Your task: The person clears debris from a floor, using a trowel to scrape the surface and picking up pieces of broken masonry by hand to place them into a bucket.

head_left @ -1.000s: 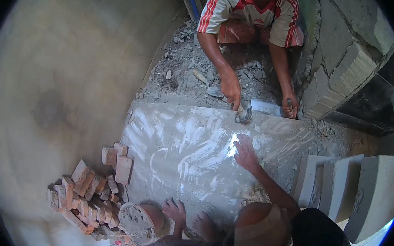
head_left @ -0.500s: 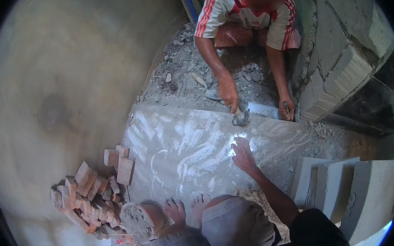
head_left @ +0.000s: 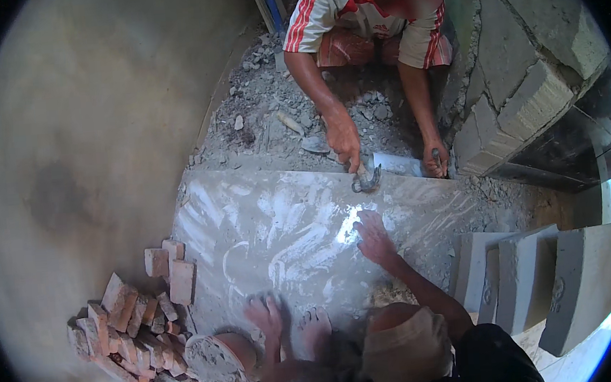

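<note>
My right hand (head_left: 373, 237) reaches over the grey slab (head_left: 250, 217), fingers apart and holding nothing, beside a bright patch of light. A motion-blurred shape near the bucket looks like my left hand (head_left: 263, 316); its fingers are smeared, and I cannot tell it surely from my left foot. My bare right foot (head_left: 315, 328) rests on the slab. Across from me, a crouching person holds a claw hammer (head_left: 368, 180) over the slab's far edge. That person's other hand (head_left: 439, 160) grips a small dark tool by a pale, shiny piece (head_left: 398, 164).
Broken bricks (head_left: 129, 327) are piled at left, beside a bucket of grey mortar (head_left: 218, 363). Pale blocks (head_left: 524, 278) stand at right. Beyond the slab lie rubble (head_left: 250, 123) and a trowel (head_left: 314, 144). Cracked masonry (head_left: 522, 113) juts out at far right.
The view has shifted, moving the slab and the other person slightly left in the picture. My knee has moved right. The blurred shape near the bucket is farther forward; my right hand remains over the slab.
</note>
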A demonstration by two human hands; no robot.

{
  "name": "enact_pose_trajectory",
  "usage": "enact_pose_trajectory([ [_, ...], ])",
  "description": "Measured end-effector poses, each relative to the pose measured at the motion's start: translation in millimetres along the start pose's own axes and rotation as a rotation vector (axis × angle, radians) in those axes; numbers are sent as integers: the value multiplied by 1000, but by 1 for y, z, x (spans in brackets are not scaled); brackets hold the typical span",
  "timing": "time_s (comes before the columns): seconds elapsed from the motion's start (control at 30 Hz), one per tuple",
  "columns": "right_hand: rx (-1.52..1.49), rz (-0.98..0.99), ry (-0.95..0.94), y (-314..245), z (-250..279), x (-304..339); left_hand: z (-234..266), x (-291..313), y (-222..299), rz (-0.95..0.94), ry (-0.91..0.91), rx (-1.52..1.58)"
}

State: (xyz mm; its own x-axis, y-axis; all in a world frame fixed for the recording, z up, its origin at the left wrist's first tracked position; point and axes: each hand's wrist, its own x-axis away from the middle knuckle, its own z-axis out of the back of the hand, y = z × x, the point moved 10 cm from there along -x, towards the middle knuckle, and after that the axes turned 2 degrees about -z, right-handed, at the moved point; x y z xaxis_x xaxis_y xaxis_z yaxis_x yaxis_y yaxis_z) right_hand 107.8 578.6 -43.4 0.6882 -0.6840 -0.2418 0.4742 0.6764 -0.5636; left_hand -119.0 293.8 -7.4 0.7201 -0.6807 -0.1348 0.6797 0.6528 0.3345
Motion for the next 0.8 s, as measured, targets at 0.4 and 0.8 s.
enact_pose_trajectory([
  [0.4,138,-249,-24,54,44,-2,-65,-131,44,-191,-45,78],
  [0.8,218,-410,39,86,66,33,-74,-136,27,-145,-38,81],
])
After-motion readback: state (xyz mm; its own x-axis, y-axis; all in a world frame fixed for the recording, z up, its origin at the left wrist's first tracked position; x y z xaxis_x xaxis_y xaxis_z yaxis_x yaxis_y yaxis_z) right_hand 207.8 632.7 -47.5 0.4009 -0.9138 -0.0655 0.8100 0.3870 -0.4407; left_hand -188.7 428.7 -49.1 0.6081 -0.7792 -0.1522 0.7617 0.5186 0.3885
